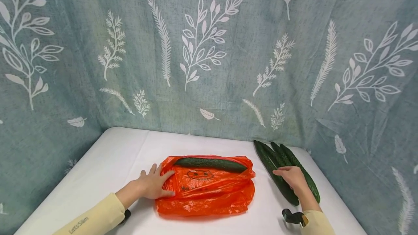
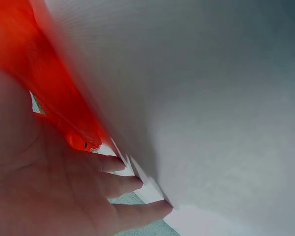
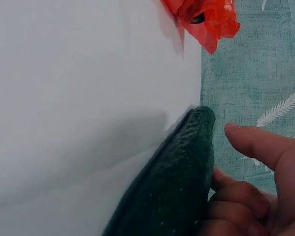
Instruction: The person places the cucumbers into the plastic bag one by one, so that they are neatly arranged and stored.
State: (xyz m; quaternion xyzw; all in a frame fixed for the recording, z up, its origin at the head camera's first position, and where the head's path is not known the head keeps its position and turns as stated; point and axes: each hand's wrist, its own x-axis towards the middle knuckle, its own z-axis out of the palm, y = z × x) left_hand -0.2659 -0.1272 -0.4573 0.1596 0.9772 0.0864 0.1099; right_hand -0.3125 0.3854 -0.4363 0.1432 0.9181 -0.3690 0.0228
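A red plastic bag [image 1: 209, 200] with a printed face lies on the white table, one dark green cucumber [image 1: 209, 163] showing lengthwise in its opening. At the bag's left end rests my left hand [image 1: 151, 184], fingers spread, with the thumb and forefinger over the plastic. The left wrist view has its straight fingers [image 2: 140, 216] beside the red plastic. Over several long cucumbers [image 1: 271, 168] on the right hovers my right hand [image 1: 292, 177]. In the right wrist view its thumb [image 3: 250, 140] stands apart from the near cucumber [image 3: 172, 182], while the other fingers bend beside it.
The loose cucumbers lie side by side, slanting from the table's back edge toward the front right. A blue-green curtain [image 1: 209, 111] with white leaf prints hangs around the back and sides of the white table [image 1: 130, 148]. Black wrist-worn pieces [image 1: 292, 217] show by the sleeves.
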